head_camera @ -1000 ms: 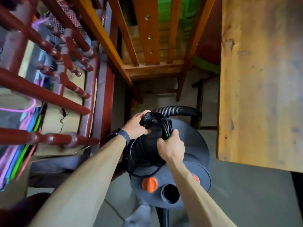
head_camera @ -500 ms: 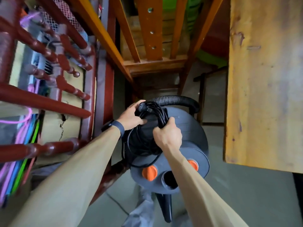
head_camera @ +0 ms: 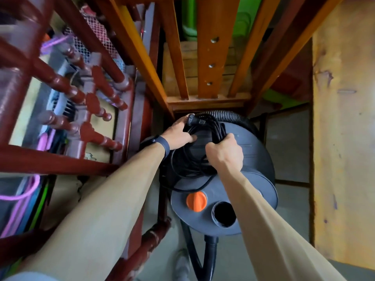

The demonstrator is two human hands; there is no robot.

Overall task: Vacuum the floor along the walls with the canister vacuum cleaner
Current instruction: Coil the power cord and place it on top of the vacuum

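- The canister vacuum cleaner [head_camera: 253, 159] is seen from above, a little toward 5 o'clock of the middle of the view. It stands on the grey floor [head_camera: 290, 138], hemmed in by furniture.
- A black power cord [head_camera: 215, 126] is coiled on top of the drum, and its plug [head_camera: 193, 120] lies at the 11 o'clock edge of the coil.
- The left hand [head_camera: 178, 134] is laid on the coil at 10 o'clock. Its grip is closed on the strands just beside the plug, with the thumb across them. A dark wristband [head_camera: 163, 145] is worn on that wrist.
- The right hand [head_camera: 225, 153] is set at 2 o'clock of the coil, and its grip is curled tightly round a bundle of cord strands.
- An orange knob [head_camera: 196, 201] is seen at the 6 o'clock rim of the lid. A round open port [head_camera: 224, 213] lies just beside it toward 4 o'clock.
- A ribbed black hose [head_camera: 223, 114] is curved round the drum at 12 o'clock, and a smooth black tube [head_camera: 210, 258] is seen under the drum at 6 o'clock.
- An orange-brown wooden chair [head_camera: 205, 57] is placed at 12 o'clock of the vacuum cleaner, with its lower rail near the hose.
- A dark red turned-wood frame [head_camera: 85, 98] is seen at 9 o'clock, blurred in parts.
- A pale wooden surface [head_camera: 343, 138] is seen at 3 o'clock, apart from the drum.
- A grey shoe [head_camera: 181, 264] is seen on the floor at 6 o'clock, near the bottom edge of the view.
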